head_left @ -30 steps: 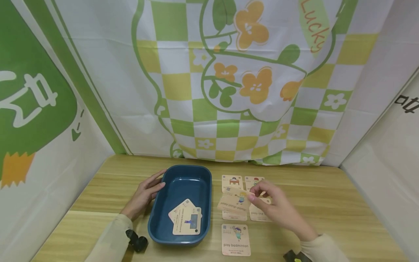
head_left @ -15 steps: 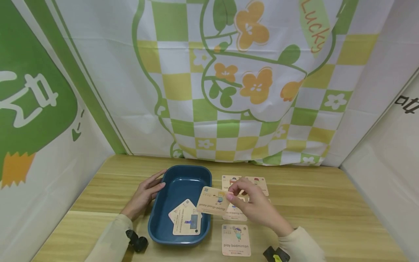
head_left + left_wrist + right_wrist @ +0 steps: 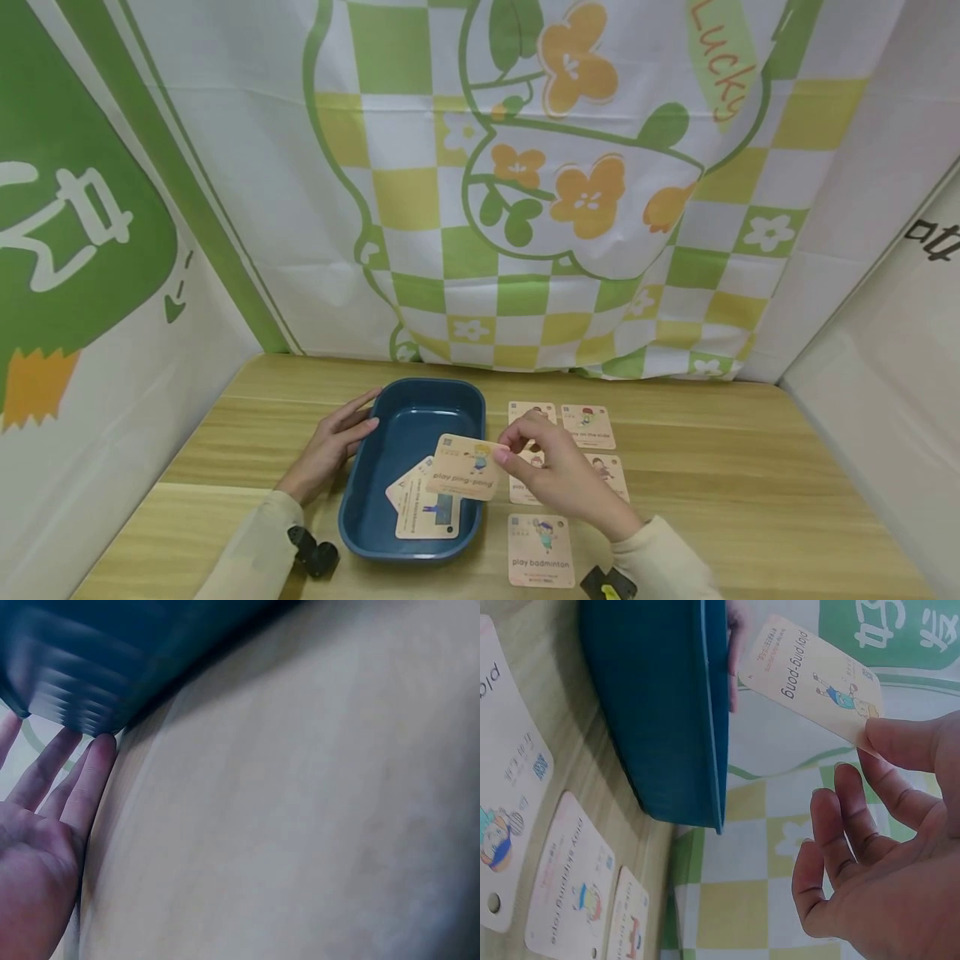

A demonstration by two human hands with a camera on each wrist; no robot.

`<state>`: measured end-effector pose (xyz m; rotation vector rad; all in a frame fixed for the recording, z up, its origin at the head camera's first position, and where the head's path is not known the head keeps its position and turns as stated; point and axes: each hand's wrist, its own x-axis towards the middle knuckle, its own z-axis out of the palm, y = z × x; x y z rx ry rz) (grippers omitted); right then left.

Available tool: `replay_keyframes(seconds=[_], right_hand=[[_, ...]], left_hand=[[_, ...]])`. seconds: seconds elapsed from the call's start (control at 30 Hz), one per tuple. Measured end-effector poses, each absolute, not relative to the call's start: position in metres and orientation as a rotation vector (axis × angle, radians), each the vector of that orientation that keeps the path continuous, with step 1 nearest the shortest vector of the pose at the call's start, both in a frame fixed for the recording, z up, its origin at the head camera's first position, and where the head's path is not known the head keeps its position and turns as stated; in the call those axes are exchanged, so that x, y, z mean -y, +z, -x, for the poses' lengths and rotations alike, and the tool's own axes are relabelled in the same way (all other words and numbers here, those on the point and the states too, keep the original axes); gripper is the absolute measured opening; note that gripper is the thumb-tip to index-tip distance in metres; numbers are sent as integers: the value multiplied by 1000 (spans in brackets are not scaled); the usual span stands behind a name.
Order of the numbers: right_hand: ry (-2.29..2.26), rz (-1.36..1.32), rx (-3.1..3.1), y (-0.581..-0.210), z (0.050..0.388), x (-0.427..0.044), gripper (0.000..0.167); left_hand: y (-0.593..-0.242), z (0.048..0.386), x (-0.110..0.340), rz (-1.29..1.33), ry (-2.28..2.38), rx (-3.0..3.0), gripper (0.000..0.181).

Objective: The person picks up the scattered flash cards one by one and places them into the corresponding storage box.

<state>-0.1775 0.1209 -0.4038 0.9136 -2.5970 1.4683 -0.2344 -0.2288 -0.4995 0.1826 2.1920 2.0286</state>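
My right hand (image 3: 551,467) pinches a "play ping-pong" picture card (image 3: 463,468) by its right edge, between thumb and index finger. The card hangs over the right rim of a dark blue tub (image 3: 420,417); the right wrist view shows this card (image 3: 817,679) above rim height. Inside the tub, a card with a blackboard picture (image 3: 420,512) overlaps another card (image 3: 400,492). My left hand (image 3: 333,442) rests against the tub's left side. From the left wrist, that hand's fingers (image 3: 90,784) look extended, with tips touching the tub's outer wall.
Right of the tub lie several cards in rows on the wooden table (image 3: 750,483): "play badminton" (image 3: 540,562) is nearest, and a card with a red-capped figure (image 3: 588,425) is at the back. My right hand partly covers others. A patterned cloth (image 3: 408,200) hangs behind.
My right hand has carried the ping-pong card leftward from above the laid-out cards to over the tub. The left hand and tub have stayed put.
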Motion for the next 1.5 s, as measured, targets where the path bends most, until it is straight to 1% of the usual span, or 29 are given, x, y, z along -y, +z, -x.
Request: replay_keyframes(seconds=[0.33,0.53,1.07,1.5], right_hand=[[1450,-906,2609,-414,177,-111,6],[1469,-847,2670,-420,178,-108,5],[1532,-863,2603,-419,178,-100,6],[1478,-869,2738,-425,173,-98,5]], left_hand=[[-500,234,229,-190,2030,-2199,62],[-500,235,229,-199,2031,-2204,61],[-499,234,229,-206,2025,-2201,62],[-501,234,229,-210,2033,-2187,62]])
